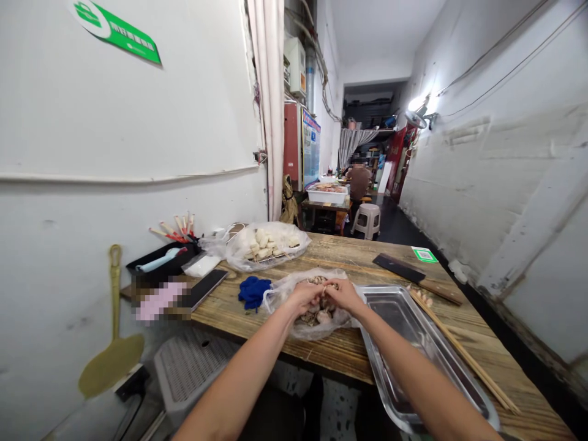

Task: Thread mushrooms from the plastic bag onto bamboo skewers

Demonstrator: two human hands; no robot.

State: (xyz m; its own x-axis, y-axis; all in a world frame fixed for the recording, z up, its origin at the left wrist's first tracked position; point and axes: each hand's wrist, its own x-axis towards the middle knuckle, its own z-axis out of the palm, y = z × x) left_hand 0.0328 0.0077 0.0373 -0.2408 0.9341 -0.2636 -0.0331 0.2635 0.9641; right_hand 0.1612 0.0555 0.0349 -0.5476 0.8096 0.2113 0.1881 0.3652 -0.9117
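Fingers of the left hand [304, 295] and right hand [340, 294] are closed on pieces inside the plastic bag [294, 288] (tabletop's near edge); a skewer [463, 350] would be needed next.

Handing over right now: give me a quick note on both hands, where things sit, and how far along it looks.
Left hand and right hand: both in the open plastic bag of meat pieces, fingers closed on pieces; exact grip unclear.
Metal tray: right of the bag, holds nothing.
Bamboo skewers: loose, along the tray's right edge.
Cleaver: behind the tray.
Done: nothing trayed.
Left: pieces in the bag.
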